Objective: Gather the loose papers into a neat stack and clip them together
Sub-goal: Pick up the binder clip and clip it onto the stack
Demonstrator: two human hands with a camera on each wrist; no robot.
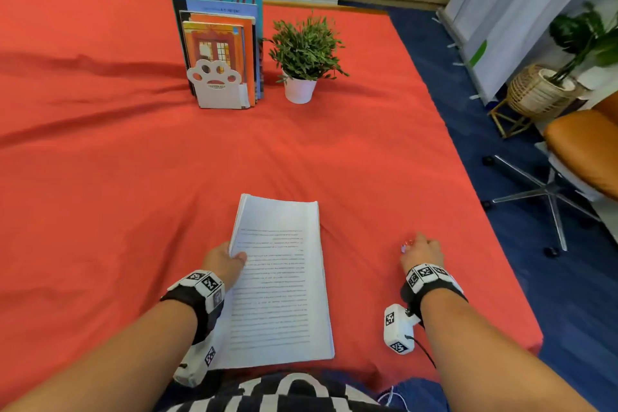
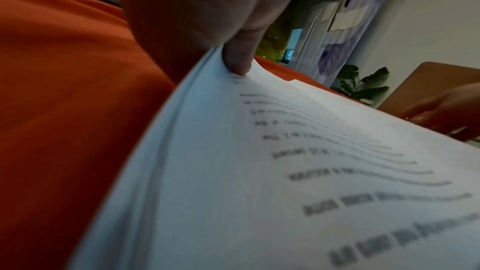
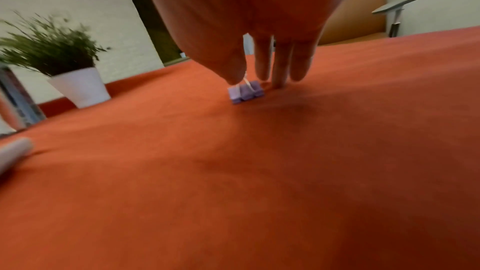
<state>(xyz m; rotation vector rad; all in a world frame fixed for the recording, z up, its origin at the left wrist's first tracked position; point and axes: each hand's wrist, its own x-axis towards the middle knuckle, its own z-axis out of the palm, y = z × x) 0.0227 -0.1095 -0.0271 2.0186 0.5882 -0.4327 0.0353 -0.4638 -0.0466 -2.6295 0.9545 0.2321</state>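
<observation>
A stack of printed papers (image 1: 277, 281) lies on the red cloth in front of me, its sheets squared up. My left hand (image 1: 234, 259) grips the stack's left edge, thumb on the top sheet and the other fingers hidden beneath. The left wrist view shows that thumb (image 2: 237, 61) pressing the top page of the papers (image 2: 259, 171), with the edge lifted a little. To the right a small purple binder clip (image 3: 245, 91) sits on the cloth. My right hand (image 3: 255, 78) reaches down over it with straight fingers, the thumb touching its wire handle. The head view shows the right hand (image 1: 421, 251) covering most of the clip (image 1: 405, 247).
Upright books in a white paw-shaped bookend (image 1: 217, 84) and a potted plant (image 1: 302, 57) stand at the back of the table. The red cloth (image 1: 100, 177) covers the table, whose right edge runs close to my right arm. An office chair (image 1: 585, 150) stands beyond that edge.
</observation>
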